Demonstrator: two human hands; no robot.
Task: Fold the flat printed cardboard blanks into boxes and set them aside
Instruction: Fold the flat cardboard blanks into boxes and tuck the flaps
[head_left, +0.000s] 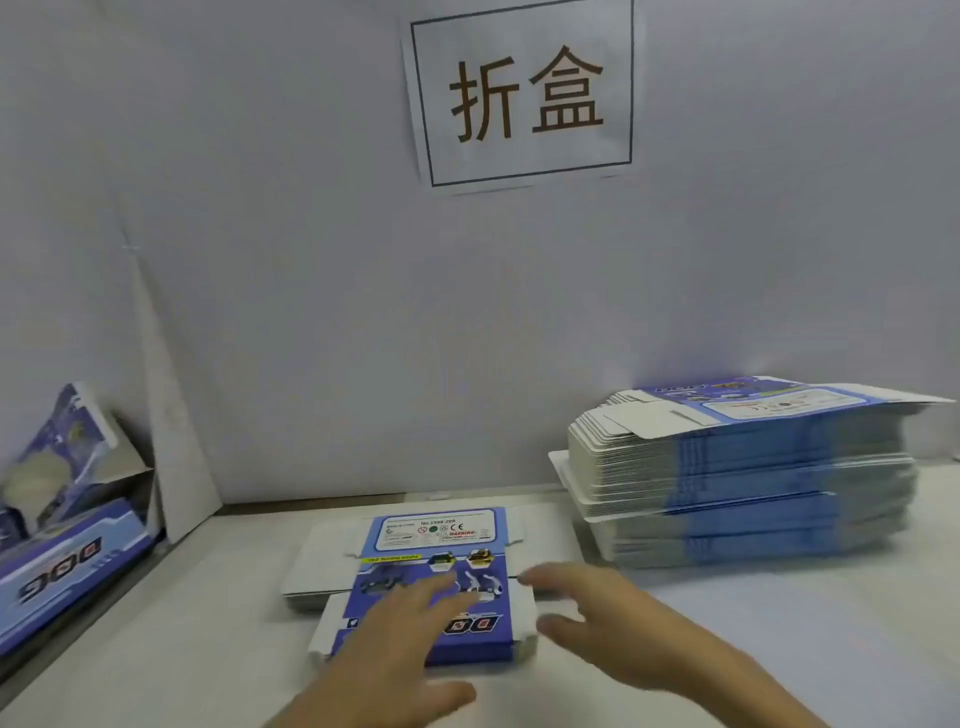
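Head view.

1. Work piece. One flat printed blank (439, 561) lies on the tabletop (753, 634), at the middle of the near part and well clear of the back wall. It lies printed side up. No panel is raised and no flap is tucked, so folding of this blank is judged not yet begun.

2. Left hand (400, 634). It is over the near half of the blank, with the fingers spread wide and straight. It grips nothing. The picture is blurred here, so it cannot be told whether the fingers press on the card or hover just above it.

3. Right hand (592, 618). It is at the right edge of the blank, wide open, with thumb and fingers apart. It holds nothing. Contact with the side flap cannot be confirmed.

4. Supply. A tall stack of flat blanks (743, 483) stands toward the back right corner of the tabletop, apart from the work piece. Its height indicates that most of the task is left to do.

5. Output. Past the left edge of the tabletop lie printed boxes (67, 566) that appear made up, one tilted against the wall. Their number cannot be read.

6. Reference. A paper sign (524, 93) with two characters is fixed to the back wall.
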